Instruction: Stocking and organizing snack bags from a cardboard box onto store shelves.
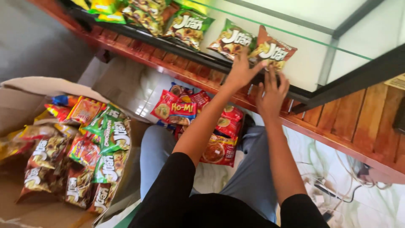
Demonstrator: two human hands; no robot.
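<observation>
Cardboard box at far left, full of snack packets. Red noodle packs piled on lap, centre. Left hand – fingers spread, tips pressing orange-red packet on glass shelf. Right hand just below, fingers apart, touching packet's lower edge. Best kept flat, squared beside green packet without overlap – judgement. Wooden frame and dark metal rail crowd right side; cables on floor.
</observation>
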